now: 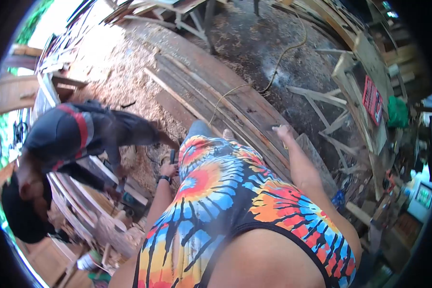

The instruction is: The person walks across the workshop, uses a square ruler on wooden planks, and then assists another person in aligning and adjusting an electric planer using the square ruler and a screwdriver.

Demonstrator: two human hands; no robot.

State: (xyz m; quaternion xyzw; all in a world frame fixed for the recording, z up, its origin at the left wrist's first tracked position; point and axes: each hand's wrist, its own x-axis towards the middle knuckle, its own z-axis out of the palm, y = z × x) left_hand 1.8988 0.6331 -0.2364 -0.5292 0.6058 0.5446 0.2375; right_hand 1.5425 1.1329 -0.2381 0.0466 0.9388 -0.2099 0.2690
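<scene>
Below and left of my tie-dye shirt (211,168), my left hand (168,169) is closed around a dark handle (172,156) that stands up out of the fist. Whatever is joined to the handle is hidden. A dark watch (164,179) sits on that wrist. My right hand (284,132) hangs on the other side, over the long wooden planks (245,117) on the ground. Its fingers look curled together, and anything in them is too small to make out.
Close on my left, a co-worker (67,134) bends low, one hand near a teal power tool (128,198). Sawdust (110,67) covers the ground beyond. A yellowish cord (285,50) runs over the planks. To the right stand wooden trestles (324,103) and a red-lettered sign (371,101).
</scene>
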